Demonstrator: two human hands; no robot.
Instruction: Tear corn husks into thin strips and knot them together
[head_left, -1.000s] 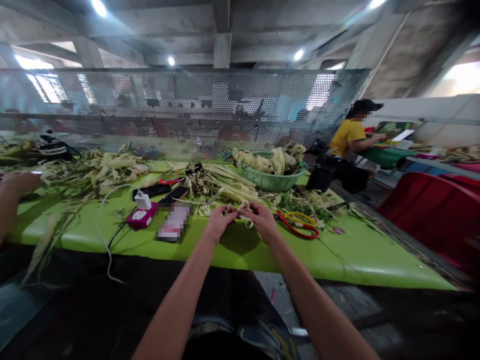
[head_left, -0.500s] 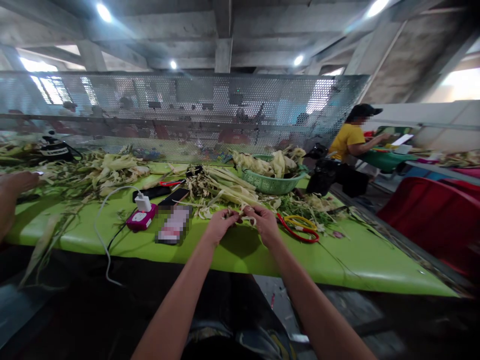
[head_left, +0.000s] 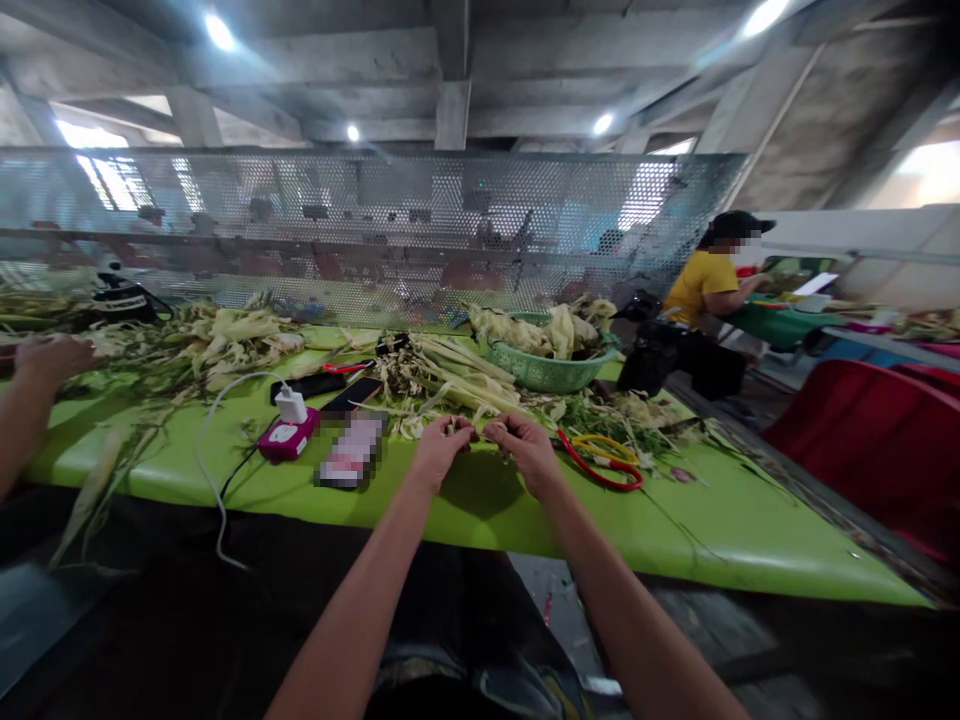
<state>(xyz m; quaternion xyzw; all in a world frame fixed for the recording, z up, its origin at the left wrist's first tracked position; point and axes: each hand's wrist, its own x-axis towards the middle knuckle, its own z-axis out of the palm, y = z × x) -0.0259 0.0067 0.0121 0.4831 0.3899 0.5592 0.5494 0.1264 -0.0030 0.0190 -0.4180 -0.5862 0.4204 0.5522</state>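
Note:
Just above the near part of the green-covered table, my left hand and my right hand face each other, fingertips a little apart. The left fingers are pinched together around a small piece hidden by them. Between the right thumb and fingers is a small pale scrap of dried husk. Right behind both hands lies a bundle of pale green husks and stalks. Scissors with red handles lie beside my right hand, with a yellow loop against them.
A green basket heaped with husks stands behind the bundle. Left of my hands are phones, a purple socket block and a white cable. Another person's hand reaches in at far left. A person in yellow sits right.
The pale strip that bridged my hands no longer spans them, and a gap shows between the fingertips. At far left the other person's hand has shifted. The view has moved slightly.

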